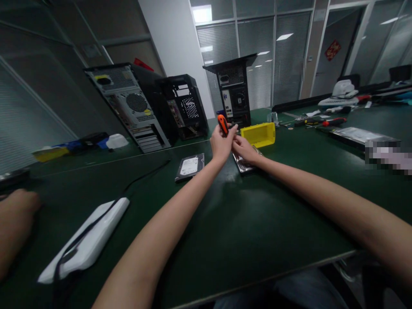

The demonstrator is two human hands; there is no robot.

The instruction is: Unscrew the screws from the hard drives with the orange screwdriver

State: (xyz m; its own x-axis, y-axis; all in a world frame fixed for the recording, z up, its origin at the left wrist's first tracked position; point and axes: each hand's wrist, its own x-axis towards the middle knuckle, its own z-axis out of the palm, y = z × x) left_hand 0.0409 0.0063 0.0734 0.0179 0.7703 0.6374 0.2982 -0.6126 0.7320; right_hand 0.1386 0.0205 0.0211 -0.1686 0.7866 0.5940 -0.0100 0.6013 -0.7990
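Observation:
My left hand (pixel 221 146) is closed around an orange and black screwdriver handle (pixel 222 124), which sticks up above the fingers. Right beside it, my right hand (pixel 245 150) rests on a hard drive (pixel 247 167), its fingers curled over the far part of the drive. Both hands meet over the drive, so the screwdriver's tip is hidden. Another hard drive (pixel 190 166) lies label up on the green table, to the left of my left forearm. Just behind my right hand stands a yellow plastic box (pixel 258 134).
Computer cases (pixel 141 107) stand at the back. A white power strip or similar block (pixel 86 240) with a black strap lies front left, near another person's hand (pixel 16 223). Tools (pixel 334 122) and a larger drive-like unit (pixel 357 135) lie on the right; a blurred hand is near it.

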